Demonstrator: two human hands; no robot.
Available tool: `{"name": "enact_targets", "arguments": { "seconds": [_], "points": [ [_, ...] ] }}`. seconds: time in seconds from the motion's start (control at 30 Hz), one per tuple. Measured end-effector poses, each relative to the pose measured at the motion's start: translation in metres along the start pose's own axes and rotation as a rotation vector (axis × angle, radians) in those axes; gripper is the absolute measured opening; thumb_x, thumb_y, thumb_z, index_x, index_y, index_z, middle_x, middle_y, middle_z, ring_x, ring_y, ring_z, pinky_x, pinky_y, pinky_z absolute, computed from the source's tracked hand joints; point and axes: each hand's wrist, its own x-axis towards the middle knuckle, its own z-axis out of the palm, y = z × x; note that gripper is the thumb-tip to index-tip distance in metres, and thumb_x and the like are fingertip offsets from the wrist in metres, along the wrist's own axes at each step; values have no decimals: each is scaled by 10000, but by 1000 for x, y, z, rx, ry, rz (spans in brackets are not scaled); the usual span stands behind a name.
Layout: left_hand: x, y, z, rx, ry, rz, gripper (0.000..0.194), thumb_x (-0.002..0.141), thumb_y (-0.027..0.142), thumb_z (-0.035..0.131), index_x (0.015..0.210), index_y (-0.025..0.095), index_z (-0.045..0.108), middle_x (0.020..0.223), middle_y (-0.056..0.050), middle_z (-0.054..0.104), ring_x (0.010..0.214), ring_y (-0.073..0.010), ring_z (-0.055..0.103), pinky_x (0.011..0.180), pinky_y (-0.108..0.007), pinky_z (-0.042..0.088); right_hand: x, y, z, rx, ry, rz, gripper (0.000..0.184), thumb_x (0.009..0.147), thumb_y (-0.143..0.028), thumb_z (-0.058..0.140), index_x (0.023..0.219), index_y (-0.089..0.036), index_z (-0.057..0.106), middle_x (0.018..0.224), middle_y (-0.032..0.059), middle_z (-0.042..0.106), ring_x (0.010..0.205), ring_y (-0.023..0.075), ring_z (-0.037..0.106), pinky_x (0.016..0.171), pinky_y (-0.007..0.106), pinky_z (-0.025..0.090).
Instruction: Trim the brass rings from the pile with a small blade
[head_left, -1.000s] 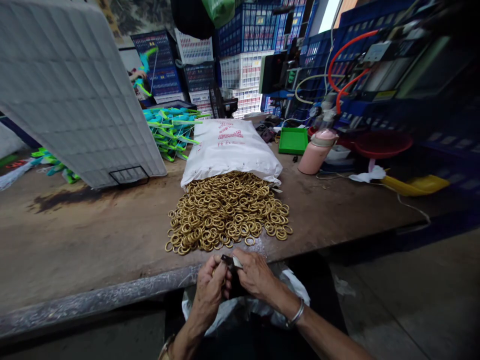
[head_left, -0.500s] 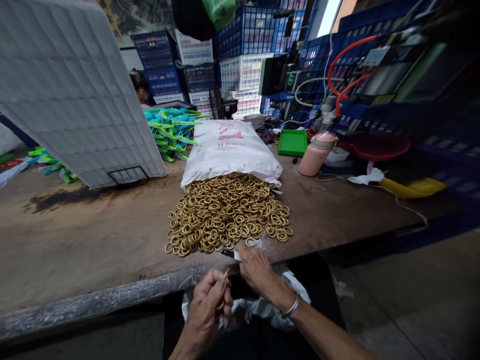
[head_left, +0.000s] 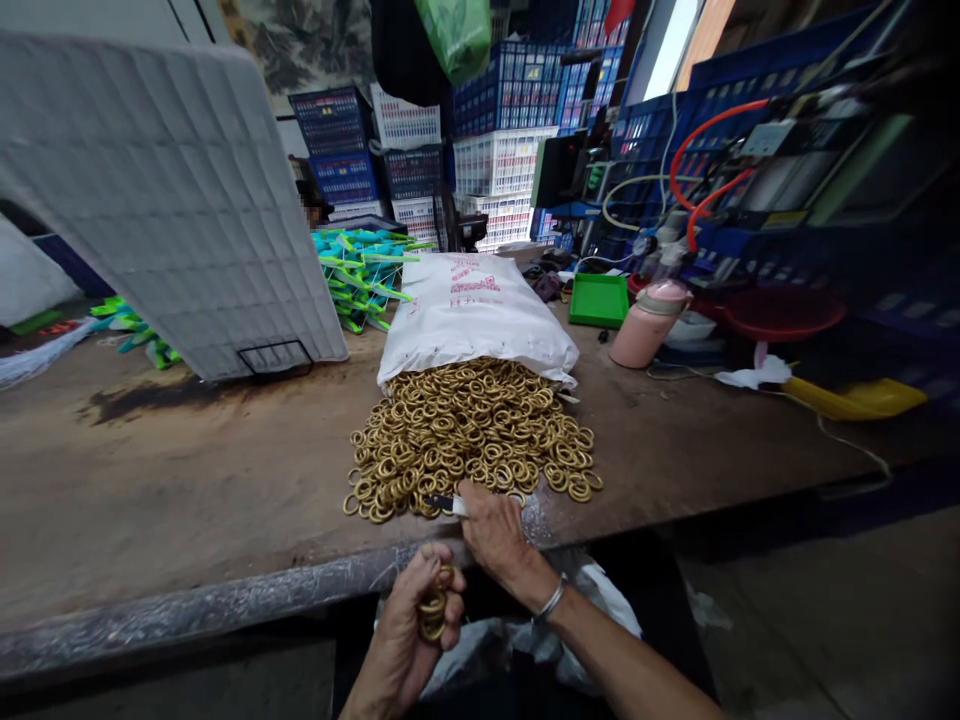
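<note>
My left hand [head_left: 420, 620] is closed around several gold-coloured rings [head_left: 433, 612], held just in front of the table's edge. My right hand [head_left: 491, 530] grips a small knife [head_left: 441, 503] with a dark blade and a white part by the fingers. The blade points left over the front of a heap of gold rings [head_left: 465, 430]. These rings spill from the mouth of a white printed sack [head_left: 480, 320] lying on the table. Part of the knife's handle is hidden in my fingers.
On the wooden table [head_left: 247, 480] a white ribbed panel [head_left: 180, 210] leans at left, near blue-green plastic pieces [head_left: 364, 270]. A green tray [head_left: 598, 300], a pink bottle [head_left: 646, 325] and a machine with orange hoses stand right. White plastic [head_left: 480, 650] hangs below the edge.
My left hand has turned, showing more of the rings in it. My right hand has moved the knife left and onto the heap's front edge. The view has shifted slightly.
</note>
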Motion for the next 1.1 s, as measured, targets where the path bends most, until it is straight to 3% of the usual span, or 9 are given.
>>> {"name": "enact_targets", "arguments": {
  "seconds": [0.17,0.27,0.37,0.53,0.63,0.83,0.9,1.1],
  "points": [
    [11,7,0,-122,53,-53,248,636,300,700,745,127,561,673,-15,565,494,-58,479,368,-137,287,2,15,-3,129,45,-68,268,670,-65,403,888,-187,502,686,9,590,606,133,519,546,234,238],
    [21,11,3,-100,86,2,274,590,288,736,675,128,531,664,-12,565,510,-61,488,364,-129,287,1,24,-6,267,39,-99,283,679,-70,387,910,-192,494,629,-13,552,579,129,503,549,216,263],
    [29,12,7,38,109,107,275,609,306,719,674,145,506,625,19,545,475,-52,469,355,-124,285,-4,28,-14,407,-20,-127,273,684,-81,404,907,-204,502,636,-24,541,578,116,491,567,201,300],
    [37,8,12,371,134,289,359,658,419,646,894,174,532,533,64,508,385,-56,410,327,-144,286,-17,21,-29,592,-136,-193,225,710,-69,408,853,-199,522,671,-29,552,603,97,487,588,187,332],
    [37,5,14,520,130,301,342,683,464,599,795,144,557,456,66,472,350,-51,367,332,-156,279,-21,16,-32,719,-178,-144,109,778,-148,416,750,-181,516,605,-37,525,573,91,472,574,187,341],
    [35,4,16,679,185,437,302,693,451,592,676,150,569,429,60,460,355,-56,366,356,-168,268,-21,12,-22,1054,-234,106,394,861,-419,341,595,-163,477,496,-48,452,458,69,388,494,189,322],
    [33,4,16,709,184,457,284,706,434,586,680,152,567,436,59,460,362,-57,369,363,-167,276,-20,11,-22,1086,-239,146,402,853,-427,347,570,-166,461,484,-54,427,444,66,363,474,191,304],
    [28,4,20,660,151,298,309,737,465,526,794,161,528,457,74,442,335,-49,344,328,-153,272,-16,11,-29,945,-123,113,218,783,-320,453,631,-165,480,567,-56,444,559,82,402,559,195,330]
  ]
}}
